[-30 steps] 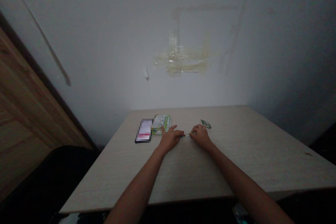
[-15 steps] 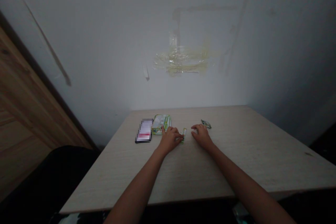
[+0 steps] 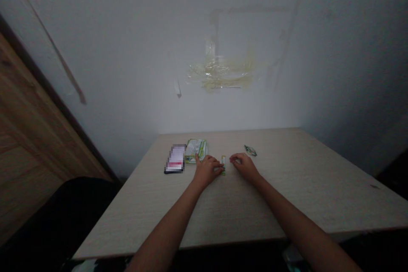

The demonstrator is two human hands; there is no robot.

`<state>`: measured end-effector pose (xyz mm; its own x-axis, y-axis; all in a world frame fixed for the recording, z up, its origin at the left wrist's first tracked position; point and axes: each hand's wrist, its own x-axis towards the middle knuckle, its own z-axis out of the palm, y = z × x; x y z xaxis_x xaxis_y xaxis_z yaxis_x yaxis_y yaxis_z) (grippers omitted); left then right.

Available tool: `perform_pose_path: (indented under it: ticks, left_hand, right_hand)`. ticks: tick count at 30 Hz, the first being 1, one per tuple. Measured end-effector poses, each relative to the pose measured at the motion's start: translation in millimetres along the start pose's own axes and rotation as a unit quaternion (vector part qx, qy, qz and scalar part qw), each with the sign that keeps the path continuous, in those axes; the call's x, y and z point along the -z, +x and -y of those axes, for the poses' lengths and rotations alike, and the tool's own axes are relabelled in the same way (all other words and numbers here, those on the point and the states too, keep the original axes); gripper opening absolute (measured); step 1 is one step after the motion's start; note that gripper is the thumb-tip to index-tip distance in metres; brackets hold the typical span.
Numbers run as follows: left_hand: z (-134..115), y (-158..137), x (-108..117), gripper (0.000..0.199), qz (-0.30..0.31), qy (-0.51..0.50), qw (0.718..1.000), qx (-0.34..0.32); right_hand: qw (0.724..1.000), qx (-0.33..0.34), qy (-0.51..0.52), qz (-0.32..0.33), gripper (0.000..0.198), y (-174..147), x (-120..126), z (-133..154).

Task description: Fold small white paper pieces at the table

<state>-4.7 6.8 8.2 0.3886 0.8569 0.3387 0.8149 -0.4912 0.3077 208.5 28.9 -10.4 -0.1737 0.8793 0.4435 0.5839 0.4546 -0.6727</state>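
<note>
A small, narrow green-and-white packet rests on the table in front of me. My left hand has its fingertips closed at the packet's left side, partly covering its lower part. To the right, apart from the packet, is my right hand, its thumb and fingers drawn together in a pinch. Whatever sits between those fingertips is too small to make out. Behind my left hand lies a larger green-and-white pouch. A small dark green sachet lies just beyond my right hand.
A phone with a blurred screen lies left of the pouch. The pale wooden table meets a wall bearing strips of clear tape. A dark chair-like shape stands at the left.
The narrow packet has turned a little and now stands straighter in view. My right hand's fingers have come closer together and shifted slightly left. My left hand has barely moved.
</note>
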Motion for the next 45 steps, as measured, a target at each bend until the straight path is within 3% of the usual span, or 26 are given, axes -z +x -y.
perform_pose_path:
  ticks: [11, 21, 30, 35, 45]
  left_hand:
    - [-1.5, 0.4, 1.0, 0.018, -0.003, -0.001, 1.0, 0.013]
    - [-2.0, 0.2, -0.8, 0.018, -0.008, 0.005, 1.0, 0.015]
    - [0.1, 0.8, -1.8, 0.018, -0.004, 0.006, 1.0, 0.013]
    - [1.6, 2.0, -4.1, 0.017, 0.0, 0.013, 1.0, 0.013]
    - [0.1, -0.5, -2.9, 0.026, -0.003, 0.027, 1.0, -0.004]
  right_hand:
    - [0.994, -0.006, 0.101, 0.043, 0.013, -5.3, -1.5, 5.3]
    - [0.996, 0.022, 0.07, 0.059, 0.011, -6.8, -3.3, 3.1]
    - [0.997, 0.049, -0.063, 0.021, 0.007, -1.3, -7.9, 0.2]
    - [0.996, 0.033, -0.079, 0.016, 0.006, 1.8, -8.1, 1.0]
    - [0.998, 0.0, 0.069, -0.016, 0.008, 1.0, -9.8, -7.1]
